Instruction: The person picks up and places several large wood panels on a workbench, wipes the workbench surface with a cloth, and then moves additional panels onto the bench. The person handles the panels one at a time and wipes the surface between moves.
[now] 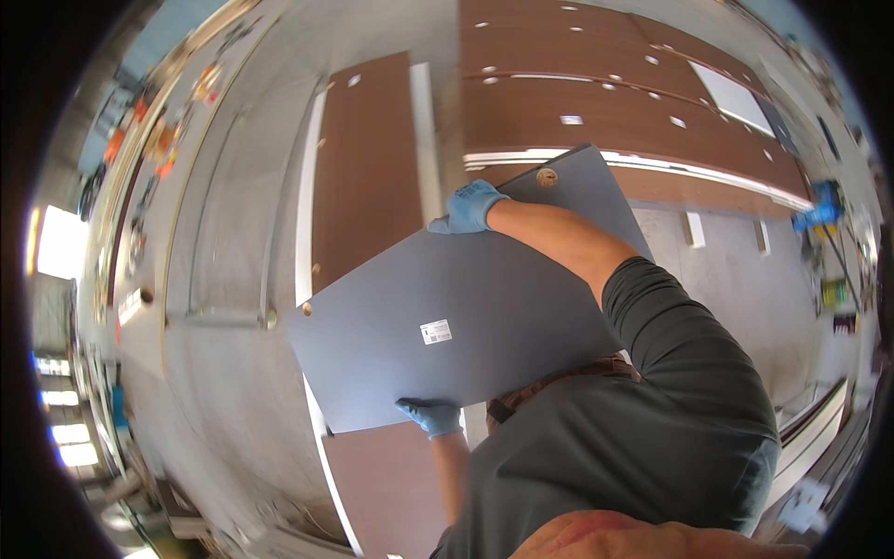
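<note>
A dark grey rectangular panel (372, 307) spans the space before me, set at a slant. It bears a white label (435, 332) near its middle and a round hole by each of two corners. Reaching across it, my right hand (470, 207), in a blue glove, is closed on the far edge. My left hand (433, 416), gloved alike, grips the near edge, its thumb on the upper face. The fingers under the panel are hidden. Below lies a long brown board (368, 158), partly covered by the panel; I cannot tell whether the two touch.
Several brown boards (559, 112) with small white pieces on them lie at the far right, edged by white strips. A grey metal frame (223, 321) stands on the floor at left. Blue equipment (819, 210) is at the right, and a cluttered bench runs along the far left.
</note>
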`<state>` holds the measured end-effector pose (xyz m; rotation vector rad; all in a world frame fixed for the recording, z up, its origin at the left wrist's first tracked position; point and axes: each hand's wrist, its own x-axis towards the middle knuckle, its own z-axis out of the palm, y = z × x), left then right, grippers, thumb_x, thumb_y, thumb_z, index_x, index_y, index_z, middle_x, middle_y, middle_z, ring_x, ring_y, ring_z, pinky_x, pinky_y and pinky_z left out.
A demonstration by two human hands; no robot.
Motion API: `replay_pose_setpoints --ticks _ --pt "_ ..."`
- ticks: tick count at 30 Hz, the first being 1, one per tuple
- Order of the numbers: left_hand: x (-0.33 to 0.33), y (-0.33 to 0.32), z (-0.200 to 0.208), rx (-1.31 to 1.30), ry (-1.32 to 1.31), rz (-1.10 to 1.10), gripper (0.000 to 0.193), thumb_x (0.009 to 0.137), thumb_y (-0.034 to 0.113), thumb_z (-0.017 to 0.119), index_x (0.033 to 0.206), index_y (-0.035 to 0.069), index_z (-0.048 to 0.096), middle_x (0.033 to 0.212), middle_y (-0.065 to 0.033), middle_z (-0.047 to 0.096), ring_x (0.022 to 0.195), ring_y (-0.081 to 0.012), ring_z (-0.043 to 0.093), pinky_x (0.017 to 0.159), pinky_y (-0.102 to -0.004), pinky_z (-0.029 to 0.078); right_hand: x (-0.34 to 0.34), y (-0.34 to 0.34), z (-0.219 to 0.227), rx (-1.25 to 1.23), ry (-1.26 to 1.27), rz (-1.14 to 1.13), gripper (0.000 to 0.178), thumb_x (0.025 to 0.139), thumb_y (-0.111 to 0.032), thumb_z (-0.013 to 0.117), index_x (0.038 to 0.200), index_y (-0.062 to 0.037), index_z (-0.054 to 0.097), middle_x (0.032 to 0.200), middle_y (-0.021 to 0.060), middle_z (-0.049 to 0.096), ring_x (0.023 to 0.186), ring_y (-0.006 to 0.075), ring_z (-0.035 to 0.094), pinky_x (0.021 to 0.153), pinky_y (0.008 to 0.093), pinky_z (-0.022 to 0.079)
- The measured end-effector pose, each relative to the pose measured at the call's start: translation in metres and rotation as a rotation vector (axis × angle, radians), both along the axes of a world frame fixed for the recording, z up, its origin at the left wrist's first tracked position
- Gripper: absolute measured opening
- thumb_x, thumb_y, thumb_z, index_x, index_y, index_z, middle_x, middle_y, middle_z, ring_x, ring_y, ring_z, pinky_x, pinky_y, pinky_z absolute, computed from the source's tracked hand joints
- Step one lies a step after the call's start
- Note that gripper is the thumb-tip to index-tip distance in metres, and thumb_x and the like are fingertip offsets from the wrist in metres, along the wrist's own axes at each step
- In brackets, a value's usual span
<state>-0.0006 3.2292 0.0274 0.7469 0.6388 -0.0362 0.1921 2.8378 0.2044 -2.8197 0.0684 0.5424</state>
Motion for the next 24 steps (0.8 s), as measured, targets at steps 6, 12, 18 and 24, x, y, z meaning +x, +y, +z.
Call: replay_pose_setpoints --ticks 6,12,18,24 --pt "0.025 0.034 0.068 -0.012 -0.056 -0.395 0.073 0.109 0.064 0.034 0.159 0.013 0.044 0.163 -0.0088 0.044 0.148 -0.0317 0.042 0.122 -0.053 0.035 -0.129 -0.021 0.083 -0.022 -0.07 -0.382 0.078 0.1 -0.072 0.045 0.105 -0.0039 0.081 0.106 0.0195 0.078 0.104 0.0359 0.075 0.094 0.0469 0.055" --pt "0.037 0.068 0.15 0.039 -0.045 -0.771 0.081 0.108 0.07 0.03 0.165 0.012 0.034 0.169 -0.0089 0.036 0.151 -0.0334 0.037 0.124 -0.0525 0.034 -0.278 0.023 0.136 0.012 -0.14 -0.797 0.07 0.098 -0.069 0.051 0.107 -0.0059 0.08 0.111 0.0166 0.078 0.109 0.0347 0.073 0.094 0.0442 0.056" --pt "0.052 0.093 0.259 0.079 0.041 -1.019 0.088 0.106 0.076 0.031 0.166 0.012 0.031 0.171 -0.0099 0.033 0.153 -0.0343 0.035 0.127 -0.0526 0.03 -0.37 0.11 0.247 0.012 -0.283 -1.059 0.074 0.099 -0.07 0.05 0.1 -0.004 0.081 0.103 0.0169 0.079 0.102 0.0334 0.075 0.094 0.0424 0.055" --pt "0.154 0.133 0.315 -0.124 0.066 -1.348 0.088 0.105 0.077 0.034 0.165 0.013 0.033 0.169 -0.0096 0.036 0.151 -0.034 0.037 0.126 -0.0518 0.032 -0.361 0.218 0.294 -0.02 -0.139 -1.356 0.08 0.097 -0.077 0.045 0.106 -0.0065 0.082 0.107 0.0152 0.08 0.108 0.0328 0.075 0.094 0.0434 0.056"
